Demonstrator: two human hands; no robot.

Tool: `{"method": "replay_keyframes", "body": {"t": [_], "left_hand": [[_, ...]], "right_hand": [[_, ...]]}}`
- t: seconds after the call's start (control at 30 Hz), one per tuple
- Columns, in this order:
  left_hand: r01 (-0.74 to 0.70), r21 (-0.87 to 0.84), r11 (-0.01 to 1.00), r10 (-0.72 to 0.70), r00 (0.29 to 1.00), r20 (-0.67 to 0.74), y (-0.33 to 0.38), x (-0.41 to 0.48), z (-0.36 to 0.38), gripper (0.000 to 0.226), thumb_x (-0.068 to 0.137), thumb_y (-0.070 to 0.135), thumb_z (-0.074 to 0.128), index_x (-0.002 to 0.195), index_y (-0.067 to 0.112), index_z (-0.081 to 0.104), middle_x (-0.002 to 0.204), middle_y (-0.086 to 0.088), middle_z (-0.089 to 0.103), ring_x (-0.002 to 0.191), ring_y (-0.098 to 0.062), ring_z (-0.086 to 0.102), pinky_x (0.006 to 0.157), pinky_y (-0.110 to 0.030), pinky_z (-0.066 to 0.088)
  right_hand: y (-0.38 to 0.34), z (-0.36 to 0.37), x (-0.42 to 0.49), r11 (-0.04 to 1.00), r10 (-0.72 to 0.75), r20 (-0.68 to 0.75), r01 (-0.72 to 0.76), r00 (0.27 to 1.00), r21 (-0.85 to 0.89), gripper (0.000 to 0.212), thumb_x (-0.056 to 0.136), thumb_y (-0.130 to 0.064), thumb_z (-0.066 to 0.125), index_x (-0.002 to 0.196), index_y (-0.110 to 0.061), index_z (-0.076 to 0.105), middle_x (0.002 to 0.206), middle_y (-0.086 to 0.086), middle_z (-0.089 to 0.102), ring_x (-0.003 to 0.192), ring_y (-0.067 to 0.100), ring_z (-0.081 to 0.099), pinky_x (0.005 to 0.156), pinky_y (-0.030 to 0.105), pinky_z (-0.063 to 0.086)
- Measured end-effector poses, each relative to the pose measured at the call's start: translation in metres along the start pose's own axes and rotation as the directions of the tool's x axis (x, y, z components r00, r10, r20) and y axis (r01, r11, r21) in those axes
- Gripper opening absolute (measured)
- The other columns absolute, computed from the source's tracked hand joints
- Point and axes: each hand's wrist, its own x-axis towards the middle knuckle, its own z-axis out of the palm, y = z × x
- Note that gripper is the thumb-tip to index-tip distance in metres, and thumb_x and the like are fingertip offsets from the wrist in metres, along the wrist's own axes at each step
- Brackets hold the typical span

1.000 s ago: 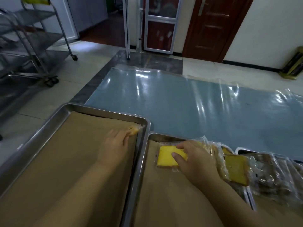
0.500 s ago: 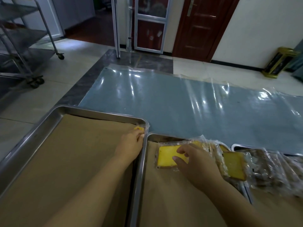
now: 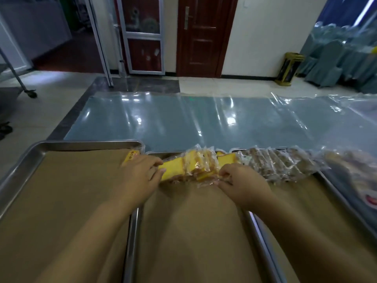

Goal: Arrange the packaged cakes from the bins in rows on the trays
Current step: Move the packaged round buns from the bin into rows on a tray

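well, the biggest thing ahead of you is the plastic sheet (image 3: 204, 123), glossy and blue-grey, spread flat beyond the far rims of the trays. nearer to you, three metal trays lined with brown paper sit side by side: the left tray (image 3: 30, 154), the middle tray (image 3: 193, 242) and the right tray (image 3: 302, 186). their long rims run just beside each other.

along the far edge of the right tray lies a row of brown cakes (image 3: 285, 164) in clear wrappers, overlapping like shingles. further right is more wrapped stuff, too blurred to tell. the yellow cakes (image 3: 195, 164) form a shorter, bunched row at the far end of the middle tray, packets leaning on one another, their right end just beside the brown cakes.

your hands close in on that yellow row from both ends. your left hand (image 3: 140, 176) reaches across the rim between the left and middle trays, with fingers and thumb bent onto the end packet — pinching its edge, as far as the blur lets you see. your right hand (image 3: 242, 182) has its fingers curled tight on the wrappers at the row's right end.

smallest of all, a lone cake (image 3: 130, 157) lies in the far right corner of the left tray, just beside your left hand.
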Motion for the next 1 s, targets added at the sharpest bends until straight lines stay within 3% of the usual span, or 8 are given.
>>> {"method": "replay_keyframes", "body": {"t": [0.1,0.23,0.37,0.47,0.7,0.87,1.0], "left_hand": [[-0.042,0.07,0.997,0.042,0.999,-0.004,0.046,-0.014,0.009,0.02,0.083,0.038,0.061,0.093,0.022,0.067,0.09,0.006,0.065,0.088,-0.02,0.06,0.085,-0.044,0.046],[-0.117,0.107,0.987,0.112,0.992,0.05,0.121,-0.033,0.036,0.009,0.084,0.034,0.063,0.091,0.029,0.065,0.084,0.015,0.06,0.081,-0.01,0.057,0.067,-0.026,0.044],[-0.135,0.065,0.989,0.133,0.99,0.037,0.209,-0.052,0.078,0.013,0.084,0.03,0.066,0.094,0.022,0.067,0.088,0.007,0.064,0.082,-0.013,0.059,0.069,-0.03,0.047],[-0.175,0.046,0.984,0.168,0.979,0.119,0.272,-0.06,0.112,0.019,0.085,0.034,0.064,0.098,0.021,0.066,0.089,0.008,0.061,0.085,-0.011,0.057,0.073,-0.031,0.048],[-0.299,0.047,0.953,0.284,0.937,0.202,0.375,-0.056,0.159,0.028,0.086,0.049,0.052,0.102,0.029,0.064,0.096,0.014,0.062,0.088,-0.006,0.058,0.074,-0.032,0.051],[-0.427,0.067,0.902,0.403,0.887,0.227,0.427,-0.028,0.179,0.03,0.085,0.053,0.047,0.1,0.033,0.064,0.093,0.019,0.063,0.083,-0.001,0.058,0.066,-0.022,0.048],[-0.465,-0.013,0.885,0.459,0.866,0.198,0.464,0.013,0.203,0.027,0.087,0.052,0.051,0.094,0.03,0.065,0.086,0.015,0.063,0.078,-0.006,0.059,0.064,-0.03,0.049]], "right_hand": [[0.038,-0.024,-0.033,0.999,0.027,-0.027,-0.028,0.999,-0.028,0.022,0.085,-0.044,0.056,0.099,-0.026,0.058,0.091,-0.007,0.057,0.08,0.013,0.052,0.063,0.028,0.041],[0.1,-0.059,-0.084,0.999,0.048,-0.066,-0.049,0.997,-0.013,0.024,0.086,-0.045,0.056,0.102,-0.028,0.059,0.094,-0.01,0.062,0.083,0.011,0.055,0.069,0.03,0.047],[0.164,-0.096,-0.133,0.999,0.02,-0.073,-0.022,0.997,-0.03,0.024,0.086,-0.045,0.056,0.102,-0.027,0.058,0.095,-0.009,0.061,0.082,0.01,0.054,0.066,0.026,0.043],[0.205,-0.124,-0.165,0.998,0.011,-0.098,-0.018,0.995,-0.068,0.024,0.085,-0.043,0.058,0.102,-0.026,0.059,0.098,-0.007,0.062,0.083,0.011,0.053,0.06,0.023,0.037],[0.288,-0.188,-0.223,0.997,0.043,-0.134,-0.052,0.99,-0.065,0.025,0.084,-0.048,0.058,0.1,-0.028,0.06,0.095,-0.011,0.064,0.09,0.013,0.059,0.077,0.032,0.048],[0.34,-0.234,-0.235,0.993,0.052,-0.204,-0.073,0.978,-0.097,0.023,0.083,-0.046,0.06,0.099,-0.03,0.062,0.087,-0.017,0.061,0.083,0.011,0.061,0.072,0.031,0.049],[0.384,-0.266,-0.227,0.991,0.065,-0.254,-0.091,0.965,-0.095,0.03,0.077,-0.052,0.054,0.096,-0.03,0.064,0.081,-0.017,0.064,0.076,0.005,0.061,0.067,0.033,0.051]]}}
